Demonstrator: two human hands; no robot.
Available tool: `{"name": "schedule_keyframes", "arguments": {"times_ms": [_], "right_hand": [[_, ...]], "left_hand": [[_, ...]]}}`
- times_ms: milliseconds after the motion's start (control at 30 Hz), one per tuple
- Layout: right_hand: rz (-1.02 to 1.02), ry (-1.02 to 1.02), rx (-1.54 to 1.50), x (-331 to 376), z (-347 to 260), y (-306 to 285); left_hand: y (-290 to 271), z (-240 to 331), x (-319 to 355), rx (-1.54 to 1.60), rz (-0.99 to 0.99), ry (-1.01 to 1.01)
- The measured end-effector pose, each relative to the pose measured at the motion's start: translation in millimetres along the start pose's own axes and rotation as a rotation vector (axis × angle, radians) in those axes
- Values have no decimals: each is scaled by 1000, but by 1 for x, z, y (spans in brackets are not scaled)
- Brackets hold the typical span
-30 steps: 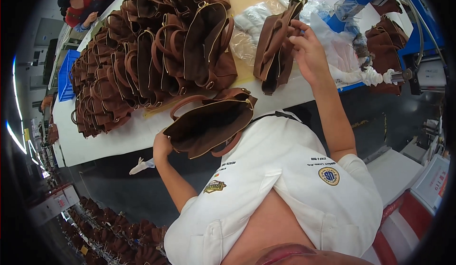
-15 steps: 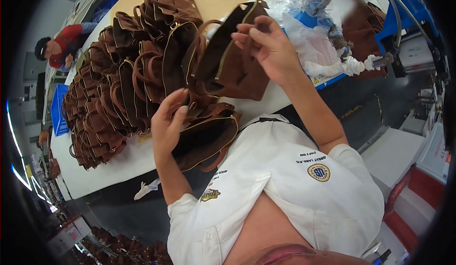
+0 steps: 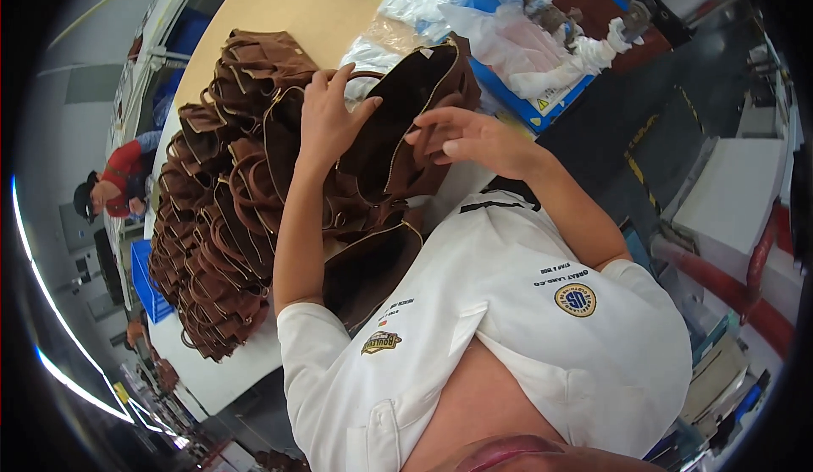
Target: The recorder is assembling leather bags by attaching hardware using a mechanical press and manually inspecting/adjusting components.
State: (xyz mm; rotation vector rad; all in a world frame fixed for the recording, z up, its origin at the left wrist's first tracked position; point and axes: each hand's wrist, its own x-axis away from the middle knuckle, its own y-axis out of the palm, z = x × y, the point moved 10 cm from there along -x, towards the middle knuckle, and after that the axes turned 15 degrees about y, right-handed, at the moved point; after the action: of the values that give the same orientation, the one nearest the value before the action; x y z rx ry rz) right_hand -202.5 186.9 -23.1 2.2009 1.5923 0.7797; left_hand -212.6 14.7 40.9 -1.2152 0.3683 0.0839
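Pale tabletop, partly under a tan sheet, bears a heaped pile of brown bags left of my view's middle. Between my hands, right of that pile, one brown bag gapes open, tilted. My left hand is by one handle, thumb spread; my right hand curls loosely at its right side (whether either grips, I cannot tell from here). Another open bag lies just beside the left forearm.

A brown handbag shows a darker lining and a gold zip here, matching the brown bag pile; the table is white, the bin blue, the floor tape yellow-and-black striped.
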Motion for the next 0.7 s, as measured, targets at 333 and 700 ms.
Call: {"name": "schedule_keyframes", "arguments": {"times_ms": [333, 700], "right_hand": [[279, -2, -212, 76, 51, -96], [1572, 36, 1178, 134, -20, -256]], "left_hand": [[63, -7, -46, 252, -283, 148], [80, 44, -51, 385, -554, 150]]}}
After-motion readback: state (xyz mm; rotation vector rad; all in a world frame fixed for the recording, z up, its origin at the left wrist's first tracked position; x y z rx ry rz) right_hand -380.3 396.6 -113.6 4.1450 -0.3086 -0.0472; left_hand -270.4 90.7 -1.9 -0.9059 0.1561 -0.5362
